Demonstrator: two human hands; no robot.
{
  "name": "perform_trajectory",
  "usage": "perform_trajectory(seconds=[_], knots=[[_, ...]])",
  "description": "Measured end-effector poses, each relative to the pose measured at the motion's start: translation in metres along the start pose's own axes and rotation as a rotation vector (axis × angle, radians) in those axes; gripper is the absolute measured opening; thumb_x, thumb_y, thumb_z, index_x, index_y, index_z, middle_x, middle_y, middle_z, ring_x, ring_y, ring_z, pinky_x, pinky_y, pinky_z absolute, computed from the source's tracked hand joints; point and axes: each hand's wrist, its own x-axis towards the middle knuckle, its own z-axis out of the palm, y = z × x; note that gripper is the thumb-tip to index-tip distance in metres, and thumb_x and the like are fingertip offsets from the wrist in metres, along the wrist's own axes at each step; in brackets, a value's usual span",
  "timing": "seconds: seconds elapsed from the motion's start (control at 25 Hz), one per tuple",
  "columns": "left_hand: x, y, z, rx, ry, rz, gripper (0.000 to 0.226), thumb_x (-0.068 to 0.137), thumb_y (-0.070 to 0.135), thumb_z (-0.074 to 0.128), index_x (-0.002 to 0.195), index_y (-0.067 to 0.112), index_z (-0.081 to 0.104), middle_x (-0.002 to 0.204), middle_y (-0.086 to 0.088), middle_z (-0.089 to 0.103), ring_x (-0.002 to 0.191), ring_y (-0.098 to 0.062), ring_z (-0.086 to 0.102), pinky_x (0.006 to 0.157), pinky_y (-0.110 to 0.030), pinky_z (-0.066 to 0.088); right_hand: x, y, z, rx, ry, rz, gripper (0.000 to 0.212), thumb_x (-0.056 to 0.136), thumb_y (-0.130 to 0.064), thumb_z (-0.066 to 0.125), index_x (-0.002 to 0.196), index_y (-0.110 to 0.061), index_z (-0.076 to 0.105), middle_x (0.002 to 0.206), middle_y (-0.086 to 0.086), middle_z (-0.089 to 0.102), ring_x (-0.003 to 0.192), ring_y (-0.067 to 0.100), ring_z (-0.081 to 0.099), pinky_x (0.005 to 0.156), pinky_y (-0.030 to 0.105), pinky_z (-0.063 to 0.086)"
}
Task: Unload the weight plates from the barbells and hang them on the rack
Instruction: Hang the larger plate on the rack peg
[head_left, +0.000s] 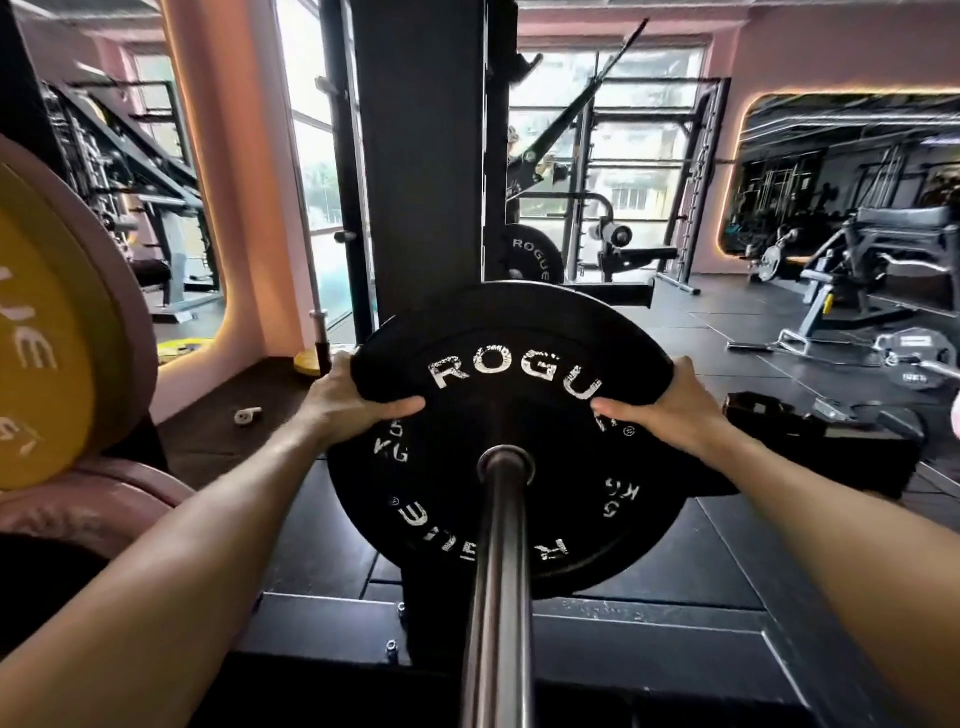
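A black Rogue 5 kg weight plate (506, 436) sits on the steel barbell sleeve (501, 582), which points straight at me. My left hand (353, 400) grips the plate's upper left rim, thumb on its face. On the upper right rim my right hand (670, 405) holds the same plate. The black rack upright (421, 171) rises directly behind the plate. A yellow plate (47, 332) with pinkish plates around it hangs close at my left. Another black Rogue plate (535, 254) hangs further back on the rack.
A bench and machines (852, 270) stand at the right on black rubber flooring. Loose plates and a dumbbell (914, 358) lie on the floor at right. A small white object (247, 414) rests on the dark platform at left. Windows and mirrors line the walls.
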Motion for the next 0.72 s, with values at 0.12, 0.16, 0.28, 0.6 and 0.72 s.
perform_trajectory(seconds=[0.12, 0.16, 0.28, 0.6, 0.72], knots=[[0.007, -0.008, 0.014, -0.058, 0.119, 0.028, 0.094, 0.061, 0.058, 0.087, 0.132, 0.013, 0.045, 0.126, -0.001, 0.059, 0.124, -0.025, 0.054, 0.093, -0.031, 0.038, 0.007, 0.004, 0.009, 0.047, 0.107, 0.011, 0.103, 0.048, -0.064, 0.086, 0.127, -0.013, 0.045, 0.119, 0.001, 0.058, 0.116, 0.025, 0.057, 0.090, 0.032, 0.044], [0.008, -0.010, 0.016, -0.071, 0.136, 0.056, 0.095, 0.059, 0.059, 0.087, 0.130, 0.012, 0.046, 0.121, 0.000, 0.059, 0.121, -0.024, 0.055, 0.091, -0.029, 0.039, 0.008, 0.005, 0.009, 0.058, 0.124, 0.013, 0.102, 0.048, -0.064, 0.087, 0.125, -0.012, 0.045, 0.120, 0.003, 0.059, 0.116, 0.026, 0.057, 0.091, 0.032, 0.044], [0.002, -0.015, 0.016, -0.117, 0.188, 0.127, 0.094, 0.056, 0.055, 0.090, 0.126, 0.011, 0.045, 0.112, 0.005, 0.053, 0.107, -0.015, 0.051, 0.086, -0.026, 0.038, 0.005, 0.012, 0.011, 0.101, 0.149, 0.007, 0.105, 0.035, -0.073, 0.085, 0.119, -0.020, 0.053, 0.115, -0.002, 0.065, 0.110, 0.020, 0.062, 0.093, 0.031, 0.047], [-0.068, -0.025, -0.010, -0.063, 0.222, 0.225, 0.100, 0.043, 0.075, 0.086, 0.116, 0.018, 0.049, 0.115, 0.006, 0.061, 0.117, -0.024, 0.057, 0.101, -0.042, 0.047, -0.069, 0.020, -0.005, 0.167, 0.158, 0.009, 0.103, 0.021, -0.074, 0.085, 0.111, -0.027, 0.065, 0.104, -0.009, 0.071, 0.100, 0.013, 0.066, 0.096, 0.033, 0.052], [-0.112, -0.033, -0.023, -0.104, 0.236, 0.255, 0.093, 0.047, 0.068, 0.088, 0.115, 0.019, 0.048, 0.112, 0.006, 0.060, 0.112, -0.021, 0.058, 0.097, -0.037, 0.048, -0.116, 0.018, -0.016, 0.213, 0.140, -0.011, 0.098, 0.022, -0.068, 0.089, 0.108, -0.028, 0.066, 0.101, -0.011, 0.073, 0.096, 0.011, 0.069, 0.094, 0.035, 0.054]])
